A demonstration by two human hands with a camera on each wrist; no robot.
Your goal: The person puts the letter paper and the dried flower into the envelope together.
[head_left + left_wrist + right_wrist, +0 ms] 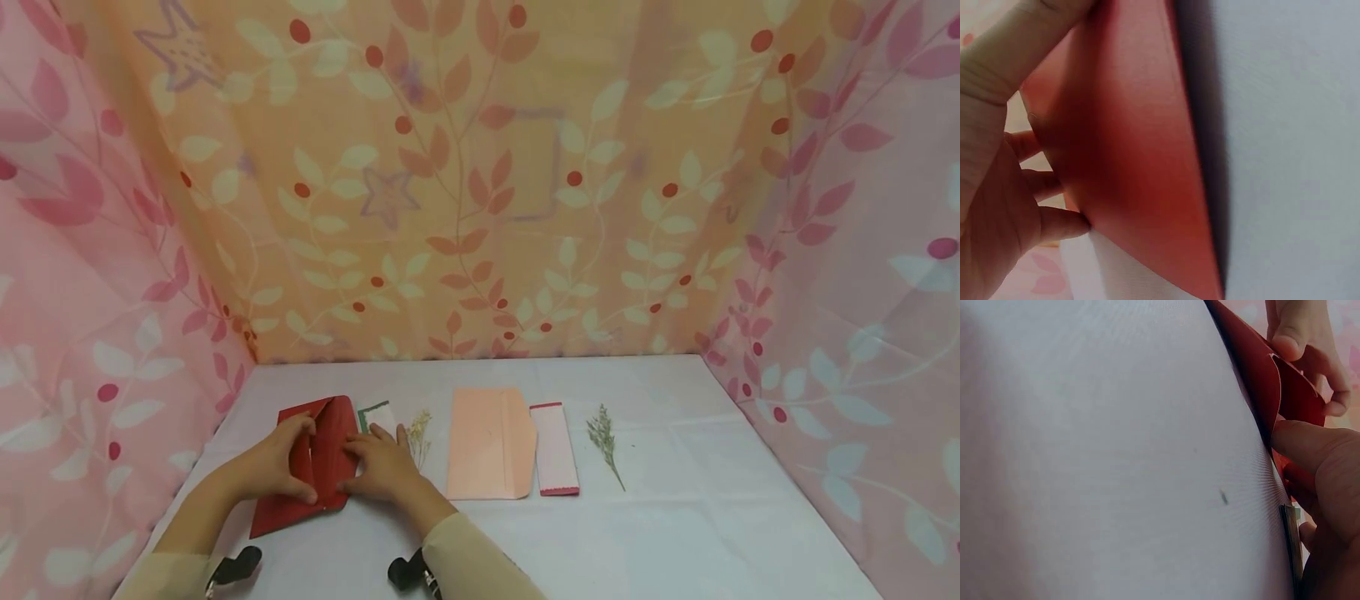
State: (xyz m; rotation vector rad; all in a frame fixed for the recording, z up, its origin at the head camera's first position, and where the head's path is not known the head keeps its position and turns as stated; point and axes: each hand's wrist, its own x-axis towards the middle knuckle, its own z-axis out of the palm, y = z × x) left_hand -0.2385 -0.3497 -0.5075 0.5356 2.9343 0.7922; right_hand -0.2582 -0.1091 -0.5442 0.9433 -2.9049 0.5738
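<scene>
A red envelope (326, 446) lies at the left of the table, its mouth bowed apart and its flap turned to the right. My left hand (268, 458) grips it across the mouth, thumb at the near edge and fingers at the far edge; the left wrist view shows the bulging red paper (1129, 137) between them. On the flap side, my right hand (386, 468) holds the envelope with thumb and fingers. The right wrist view shows the right thumb (1310, 445) at the gaping mouth. Behind the right fingers is a green-edged white card (377, 416), partly hidden.
Beside the right hand lies a yellowish dried flower sprig (422, 433). Farther right are a peach envelope (480, 446) with its flap unfolded, a white card with red edges (555, 450) and a green dried sprig (604, 437). Patterned cloth (465, 192) walls the white table (675, 533).
</scene>
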